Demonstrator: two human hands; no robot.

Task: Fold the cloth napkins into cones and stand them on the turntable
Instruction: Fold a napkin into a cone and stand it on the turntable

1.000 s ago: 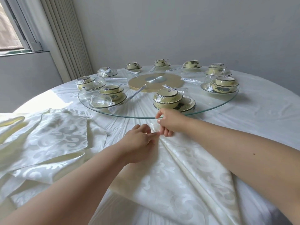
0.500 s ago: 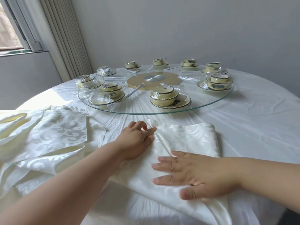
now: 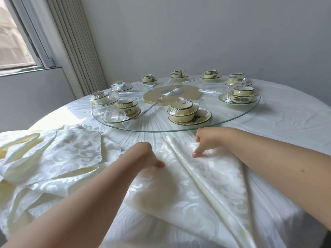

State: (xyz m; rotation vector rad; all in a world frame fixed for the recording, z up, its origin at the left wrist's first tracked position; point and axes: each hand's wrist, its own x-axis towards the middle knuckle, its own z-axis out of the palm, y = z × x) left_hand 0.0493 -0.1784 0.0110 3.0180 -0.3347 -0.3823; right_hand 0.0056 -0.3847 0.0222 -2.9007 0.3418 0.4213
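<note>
Both bare forearms reached forward from the lower corners of the view and converged toward the centre. The left hand [image 3: 143, 154] lay knuckles-up with fingers curled under, thumb tip showing at its right edge. The right hand [image 3: 207, 140] sat slightly farther forward, fingers bent downward, one fingertip [image 3: 194, 155] pointing down and toward the left hand. The hands were near each other but apart.
</note>
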